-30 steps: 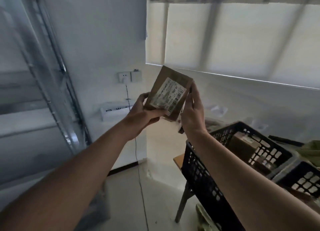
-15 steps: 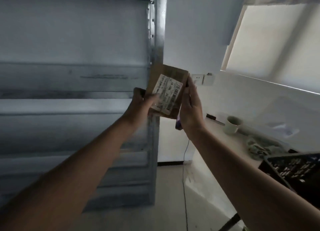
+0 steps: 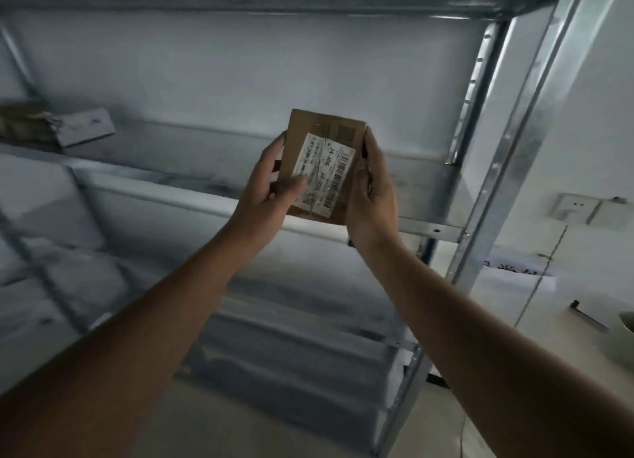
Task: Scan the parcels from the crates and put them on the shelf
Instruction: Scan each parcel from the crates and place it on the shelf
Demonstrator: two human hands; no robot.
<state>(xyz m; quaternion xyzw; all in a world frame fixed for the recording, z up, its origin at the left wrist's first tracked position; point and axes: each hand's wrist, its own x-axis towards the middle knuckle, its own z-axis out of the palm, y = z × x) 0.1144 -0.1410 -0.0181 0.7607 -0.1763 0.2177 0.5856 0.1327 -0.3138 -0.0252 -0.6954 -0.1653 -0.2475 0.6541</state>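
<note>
Two bare forearms reach up from the lower corners, with no sleeve edge anywhere along them. The left hand and right hand wear no gloves, rings or watch; nails look short and plain.

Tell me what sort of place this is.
Probably a parcel storeroom or sorting room. Metal racking fills the view, both hands hold a brown parcel with a barcode label, and more packets lie on the shelf at left.
</note>
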